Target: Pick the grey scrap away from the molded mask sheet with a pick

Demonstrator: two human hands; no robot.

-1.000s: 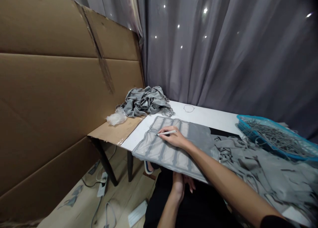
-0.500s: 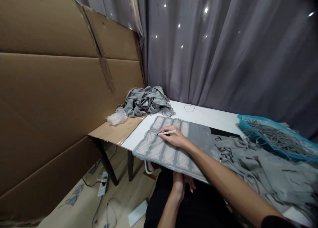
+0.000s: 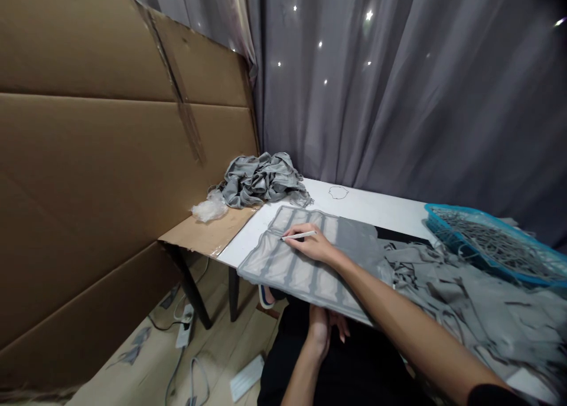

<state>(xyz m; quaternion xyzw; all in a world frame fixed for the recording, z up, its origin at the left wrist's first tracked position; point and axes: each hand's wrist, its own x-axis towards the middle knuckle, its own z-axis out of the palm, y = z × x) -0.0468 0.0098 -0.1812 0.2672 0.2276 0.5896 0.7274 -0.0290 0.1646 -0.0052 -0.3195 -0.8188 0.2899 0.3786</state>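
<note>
Right hand (image 3: 315,248) pinching thin white pen (image 3: 299,236), tip on grey mesh fabric panel (image 3: 292,264) flat at white tabletop (image 3: 367,208) edge; no shift since a second ago, marking paused. Left hand (image 3: 325,329) in lap, fingers loosely curled, empty

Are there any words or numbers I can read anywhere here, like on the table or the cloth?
None: no readable words, numbers or brand marks show.
The white table bears only a small drawn loop, an outline and not a letter.
The grey panel under the right hand with its pen shows only stripes.
</note>
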